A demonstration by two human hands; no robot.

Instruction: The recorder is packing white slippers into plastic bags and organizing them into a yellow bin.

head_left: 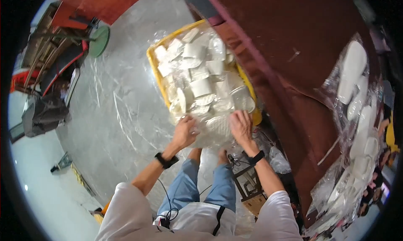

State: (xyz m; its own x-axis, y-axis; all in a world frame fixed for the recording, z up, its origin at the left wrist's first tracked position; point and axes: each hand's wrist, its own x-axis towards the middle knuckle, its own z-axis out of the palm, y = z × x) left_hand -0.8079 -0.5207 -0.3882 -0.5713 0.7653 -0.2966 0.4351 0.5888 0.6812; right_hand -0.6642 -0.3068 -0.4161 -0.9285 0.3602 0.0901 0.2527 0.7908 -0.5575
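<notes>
A yellow crate (155,73) stands on the floor in front of me, filled with white insole-shaped pieces (200,87) in clear plastic. At its near end lies clear plastic with a ribbed white piece (218,126) showing through. My left hand (184,132) is closed on the left side of this clear plastic bag. On the other side, my right hand (242,125) grips the bag with bent fingers, close to the crate's near right corner. The fingertips of both hands are partly hidden by the shiny film.
A brown-covered table (294,52) runs along the crate's right side. Bagged white insoles (351,73) lie along its far right. Below the table edge are a dark wooden stool (247,184) and crumpled plastic (279,161). A green round base (99,41) stands at the upper left.
</notes>
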